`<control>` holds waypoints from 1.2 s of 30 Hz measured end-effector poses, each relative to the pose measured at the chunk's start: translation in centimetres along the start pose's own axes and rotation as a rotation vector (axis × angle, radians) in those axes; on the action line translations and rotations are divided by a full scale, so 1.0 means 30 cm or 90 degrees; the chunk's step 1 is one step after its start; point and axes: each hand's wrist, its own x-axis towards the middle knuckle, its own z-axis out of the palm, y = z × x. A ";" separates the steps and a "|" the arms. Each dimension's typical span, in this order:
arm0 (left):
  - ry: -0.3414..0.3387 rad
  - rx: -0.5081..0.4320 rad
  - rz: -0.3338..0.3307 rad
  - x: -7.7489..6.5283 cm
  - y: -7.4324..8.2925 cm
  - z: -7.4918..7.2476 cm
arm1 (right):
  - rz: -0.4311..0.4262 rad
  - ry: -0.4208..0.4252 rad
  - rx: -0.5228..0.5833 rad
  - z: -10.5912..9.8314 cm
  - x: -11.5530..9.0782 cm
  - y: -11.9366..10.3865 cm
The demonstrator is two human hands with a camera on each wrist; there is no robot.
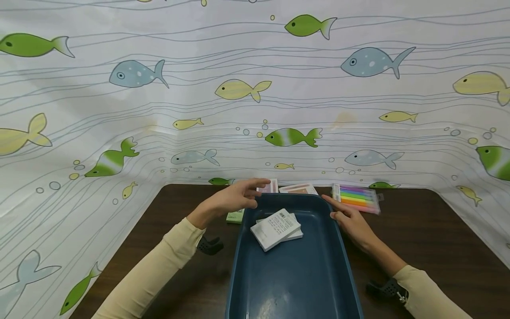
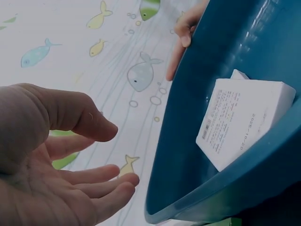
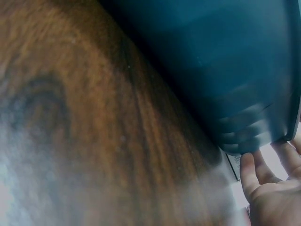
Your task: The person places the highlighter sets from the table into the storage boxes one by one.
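Note:
A deep blue tray (image 1: 295, 274) lies lengthwise in front of me. Inside, toward its far end, a white box (image 1: 276, 229) with printed text and a barcode rests slanted on a second white box (image 1: 295, 234). My left hand (image 1: 235, 195) hovers by the far left corner, fingers spread and holding nothing; the left wrist view shows its thumb apart from the loosely bent fingers. At the far right corner, my right hand (image 1: 352, 223) touches the tray's rim, index finger stretched out. In the right wrist view its fingertips (image 3: 248, 162) meet the tray's outer corner.
Behind the tray lie flat pale packs (image 1: 299, 188) and a clear case of rainbow-coloured pens (image 1: 356, 198). A green pack (image 1: 235, 216) sits by the tray's left side. All stand on a dark wooden table (image 1: 418, 230), with a fish-patterned sheet (image 1: 239, 115) behind.

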 end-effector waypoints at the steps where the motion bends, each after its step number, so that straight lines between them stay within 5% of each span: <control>1: 0.000 0.000 -0.003 -0.001 -0.001 0.000 | 0.000 -0.002 0.000 -0.001 0.000 0.000; 14: -0.044 -0.011 0.009 -0.001 0.015 0.012 | -0.012 -0.006 0.000 -0.011 0.003 -0.006; 36: 0.003 0.027 0.003 -0.009 -0.025 0.007 | -0.009 -0.008 0.003 -0.003 -0.006 0.004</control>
